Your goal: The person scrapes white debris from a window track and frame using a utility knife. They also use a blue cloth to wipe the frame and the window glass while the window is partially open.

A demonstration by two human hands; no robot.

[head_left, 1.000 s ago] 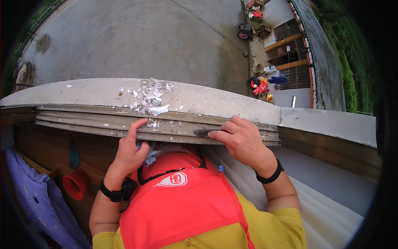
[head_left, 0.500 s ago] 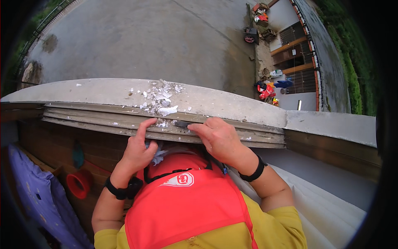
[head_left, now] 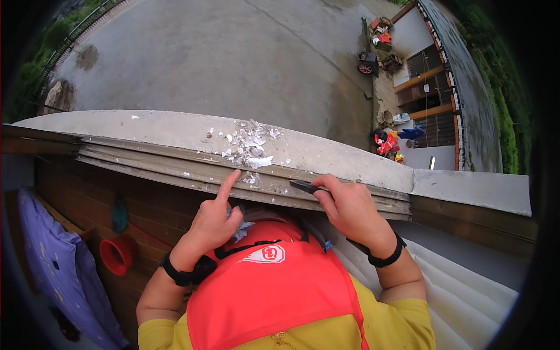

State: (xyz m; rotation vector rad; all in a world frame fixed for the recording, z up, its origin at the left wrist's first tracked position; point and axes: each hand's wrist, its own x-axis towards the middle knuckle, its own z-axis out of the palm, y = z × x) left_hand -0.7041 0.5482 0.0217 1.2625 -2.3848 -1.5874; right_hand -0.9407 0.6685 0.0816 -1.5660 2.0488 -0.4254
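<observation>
My right hand [head_left: 354,205] grips a short dark tool with a tapered tip [head_left: 304,186], held just above the grooved window track [head_left: 140,160]. Whether it is a knife or a scraper I cannot make out. My left hand [head_left: 211,224] points with its index finger at the track, close to white flakes [head_left: 251,178] lying in the groove. Its other fingers are curled around a crumpled pale blue cloth [head_left: 242,231], partly hidden by the hand. A heap of white flakes and crumbs [head_left: 251,143] lies on the concrete sill [head_left: 332,153] beyond the track.
Outside, far below the sill, spreads a grey paved yard [head_left: 204,58]. A low building [head_left: 431,87] with piled goods and a wheeled cart [head_left: 366,63] stands at right. Indoors are a red bucket [head_left: 118,255], purple patterned fabric [head_left: 58,262] and white padded material [head_left: 455,286].
My right hand has drawn back to the right, lifting the dark tool from the groove. My left index finger has straightened. The view has shifted slightly.
</observation>
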